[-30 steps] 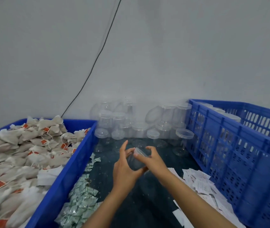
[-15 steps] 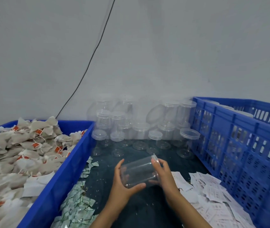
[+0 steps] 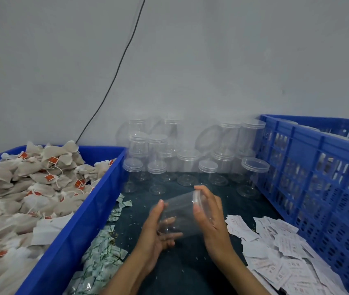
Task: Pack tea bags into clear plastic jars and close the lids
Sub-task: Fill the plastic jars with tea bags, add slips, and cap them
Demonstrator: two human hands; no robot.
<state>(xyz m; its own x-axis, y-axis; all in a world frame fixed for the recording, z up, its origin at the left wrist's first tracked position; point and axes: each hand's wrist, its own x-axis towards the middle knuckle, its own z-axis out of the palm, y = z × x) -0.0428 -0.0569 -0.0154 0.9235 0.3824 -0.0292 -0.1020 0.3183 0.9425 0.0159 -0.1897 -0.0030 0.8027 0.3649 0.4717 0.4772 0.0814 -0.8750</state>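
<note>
- Clear plastic jar (image 3: 178,211) lying on its side above the dark table (image 3: 190,271), near the middle, lid end pointing to 2 o'clock.
- Left hand (image 3: 156,233) cupped under the jar's bottom, fingers seen through the plastic.
- Right hand (image 3: 208,213) wrapped round the lid (image 3: 197,198).
- Tea bags (image 3: 31,184) heaped in the blue bin (image 3: 80,222) at 9 o'clock, cut off at the edge.
- Empty jars (image 3: 187,165) at 12 o'clock, hard to count.

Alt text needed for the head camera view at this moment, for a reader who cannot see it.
Two bare hands hold an empty clear plastic jar on its side over a dark table: left hand at its base, right hand on the lid end. A blue tray of tea bags sits left, lidded empty jars behind, a blue crate right.
</note>
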